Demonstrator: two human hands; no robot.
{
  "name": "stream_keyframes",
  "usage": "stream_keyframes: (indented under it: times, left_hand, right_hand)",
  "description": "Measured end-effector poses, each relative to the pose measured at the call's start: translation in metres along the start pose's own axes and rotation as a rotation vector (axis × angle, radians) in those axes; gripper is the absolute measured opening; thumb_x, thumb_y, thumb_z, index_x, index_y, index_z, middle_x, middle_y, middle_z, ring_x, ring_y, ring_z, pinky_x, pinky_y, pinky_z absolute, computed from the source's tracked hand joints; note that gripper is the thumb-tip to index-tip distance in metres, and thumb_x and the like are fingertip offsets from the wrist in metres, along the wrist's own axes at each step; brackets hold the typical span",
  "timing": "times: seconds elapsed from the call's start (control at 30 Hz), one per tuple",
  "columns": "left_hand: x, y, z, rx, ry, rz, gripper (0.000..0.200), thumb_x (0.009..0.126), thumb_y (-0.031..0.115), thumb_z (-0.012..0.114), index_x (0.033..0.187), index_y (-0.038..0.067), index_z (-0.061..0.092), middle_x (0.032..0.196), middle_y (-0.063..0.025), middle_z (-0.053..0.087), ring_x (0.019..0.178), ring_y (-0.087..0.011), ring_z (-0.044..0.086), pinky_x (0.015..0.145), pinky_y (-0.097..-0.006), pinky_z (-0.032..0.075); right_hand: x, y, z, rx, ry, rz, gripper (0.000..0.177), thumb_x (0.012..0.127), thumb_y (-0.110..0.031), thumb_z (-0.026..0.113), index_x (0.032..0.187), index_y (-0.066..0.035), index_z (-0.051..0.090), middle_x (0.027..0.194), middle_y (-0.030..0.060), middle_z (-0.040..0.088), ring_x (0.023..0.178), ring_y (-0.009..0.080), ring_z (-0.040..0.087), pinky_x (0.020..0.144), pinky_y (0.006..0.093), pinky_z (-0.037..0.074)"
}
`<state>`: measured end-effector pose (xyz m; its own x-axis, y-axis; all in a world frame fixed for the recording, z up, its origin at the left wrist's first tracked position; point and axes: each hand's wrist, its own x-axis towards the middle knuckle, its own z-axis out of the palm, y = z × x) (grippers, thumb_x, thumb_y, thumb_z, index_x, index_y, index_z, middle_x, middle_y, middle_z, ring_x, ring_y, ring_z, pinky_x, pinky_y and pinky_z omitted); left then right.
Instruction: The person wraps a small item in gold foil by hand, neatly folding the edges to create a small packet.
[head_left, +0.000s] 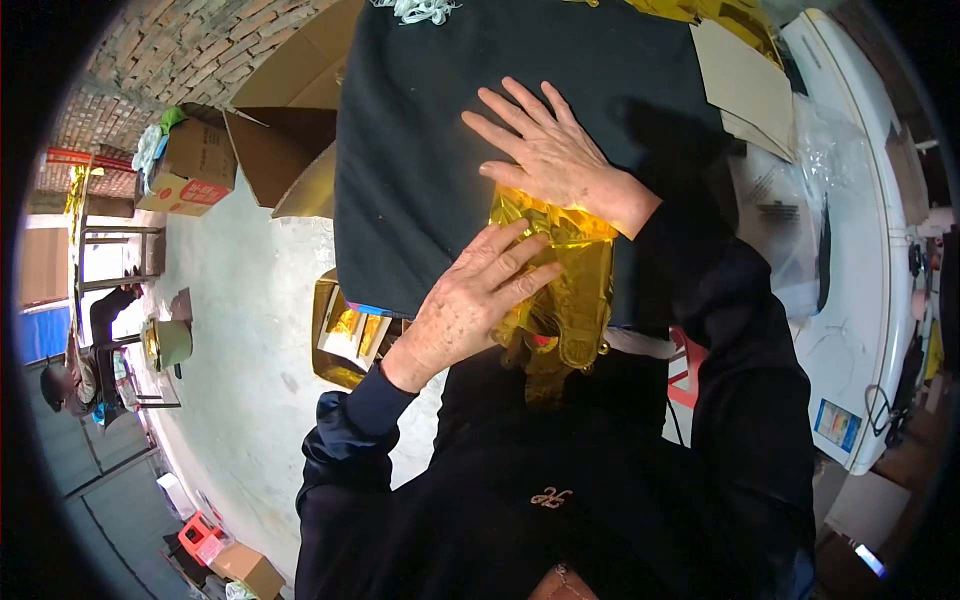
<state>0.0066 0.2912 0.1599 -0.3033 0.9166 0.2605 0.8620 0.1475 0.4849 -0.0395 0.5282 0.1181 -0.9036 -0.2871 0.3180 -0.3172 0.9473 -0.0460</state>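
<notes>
A shiny gold foil piece (585,262) lies on the dark cloth (415,130) and hangs over its near edge. Its lower end looks like rounded strips, and its full shape is partly covered. My left hand (475,285) rests on the foil's left side, fingers stretched out and apart. Palm down, my right hand (555,155) lies across the foil's upper end and the cloth, with its fingers spread. Neither hand is closed around anything.
White string (418,10) lies at the cloth's far edge. Grey-brown cardboard sheets (742,85) and clear plastic (785,215) are at the right, beside a white appliance (850,330). An open carton (285,150) stands left; a person (85,385) sits farther off.
</notes>
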Motion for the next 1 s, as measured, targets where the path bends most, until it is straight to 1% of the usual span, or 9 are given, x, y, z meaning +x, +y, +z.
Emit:
stream_keyframes:
  times: [0.1, 0.23, 0.37, 0.53, 0.63, 0.73, 0.87, 0.97, 1.0]
  left_hand:
    - [-0.001, 0.000, 0.002, 0.027, -0.003, 0.002, 0.069, 0.067, 0.001, 0.078, 0.135, 0.013, 0.070, 0.148, -0.0110, 0.059, 0.142, -0.0339, 0.049, 0.122, -0.0506, 0.039]
    - [-0.001, -0.002, 0.006, 0.033, 0.021, 0.000, 0.064, 0.069, 0.002, 0.076, 0.132, 0.012, 0.072, 0.147, -0.0111, 0.060, 0.141, -0.0337, 0.050, 0.121, -0.0493, 0.040]
    - [0.001, 0.002, 0.003, 0.027, 0.021, -0.003, 0.067, 0.068, 0.000, 0.077, 0.133, 0.013, 0.072, 0.148, -0.0102, 0.060, 0.141, -0.0330, 0.050, 0.121, -0.0482, 0.041]
    - [0.000, 0.004, 0.003, 0.025, 0.020, -0.014, 0.069, 0.067, -0.001, 0.079, 0.134, 0.014, 0.072, 0.149, -0.0083, 0.060, 0.141, -0.0324, 0.050, 0.121, -0.0476, 0.041]
    - [0.000, 0.003, 0.005, 0.032, 0.029, -0.015, 0.066, 0.068, -0.001, 0.079, 0.133, 0.014, 0.073, 0.148, -0.0081, 0.060, 0.141, -0.0324, 0.050, 0.120, -0.0465, 0.041]
    - [0.000, 0.002, 0.006, 0.053, 0.035, 0.008, 0.062, 0.072, 0.000, 0.078, 0.132, 0.014, 0.073, 0.147, -0.0085, 0.062, 0.141, -0.0324, 0.051, 0.120, -0.0458, 0.042]
    - [0.000, 0.001, 0.009, 0.057, 0.056, 0.007, 0.055, 0.077, 0.003, 0.077, 0.131, 0.014, 0.074, 0.145, -0.0089, 0.063, 0.140, -0.0324, 0.052, 0.119, -0.0461, 0.042]
    - [0.000, 0.001, 0.007, 0.050, 0.055, 0.005, 0.053, 0.078, 0.004, 0.077, 0.131, 0.014, 0.074, 0.145, -0.0089, 0.063, 0.139, -0.0323, 0.053, 0.119, -0.0461, 0.042]
    - [0.001, 0.002, 0.006, 0.054, 0.054, 0.005, 0.053, 0.078, 0.005, 0.077, 0.130, 0.014, 0.075, 0.145, -0.0090, 0.063, 0.139, -0.0323, 0.053, 0.119, -0.0460, 0.042]
  right_hand:
    - [0.000, -0.001, 0.002, 0.009, 0.006, 0.013, 0.067, 0.104, -0.059, 0.044, 0.162, -0.024, 0.041, 0.171, 0.0098, 0.029, 0.159, 0.0341, 0.019, 0.126, 0.0642, 0.009]
    - [-0.001, 0.000, 0.006, 0.022, 0.014, 0.002, 0.067, 0.104, -0.060, 0.043, 0.161, -0.025, 0.041, 0.171, 0.0094, 0.029, 0.160, 0.0326, 0.019, 0.127, 0.0638, 0.009]
    - [0.001, 0.006, 0.008, 0.081, 0.008, -0.021, 0.067, 0.105, -0.059, 0.042, 0.162, -0.024, 0.040, 0.171, 0.0093, 0.030, 0.160, 0.0309, 0.019, 0.127, 0.0621, 0.008]
    - [-0.014, 0.015, -0.019, 0.019, 0.054, -0.065, 0.064, 0.107, -0.056, 0.041, 0.162, -0.023, 0.040, 0.170, 0.0094, 0.031, 0.160, 0.0293, 0.020, 0.128, 0.0606, 0.008]
    - [-0.041, 0.009, -0.039, -0.008, -0.006, -0.079, 0.062, 0.109, -0.054, 0.039, 0.162, -0.023, 0.038, 0.170, 0.0087, 0.031, 0.160, 0.0286, 0.020, 0.128, 0.0600, 0.008]
    - [-0.062, 0.014, -0.032, 0.015, -0.063, -0.047, 0.064, 0.108, -0.056, 0.039, 0.163, -0.023, 0.036, 0.170, 0.0087, 0.031, 0.160, 0.0283, 0.020, 0.129, 0.0593, 0.008]
    - [-0.062, 0.016, -0.027, -0.037, -0.035, -0.039, 0.067, 0.107, -0.057, 0.039, 0.164, -0.021, 0.034, 0.171, 0.0083, 0.029, 0.160, 0.0281, 0.020, 0.129, 0.0582, 0.007]
    - [-0.067, 0.010, -0.040, 0.057, 0.030, -0.010, 0.066, 0.106, -0.047, 0.051, 0.163, -0.019, 0.035, 0.170, 0.0098, 0.031, 0.159, 0.0283, 0.020, 0.128, 0.0587, 0.010]
    - [-0.073, 0.006, -0.051, 0.075, 0.039, -0.005, 0.066, 0.103, -0.040, 0.054, 0.162, -0.016, 0.037, 0.169, 0.0109, 0.032, 0.159, 0.0294, 0.022, 0.128, 0.0579, 0.011]
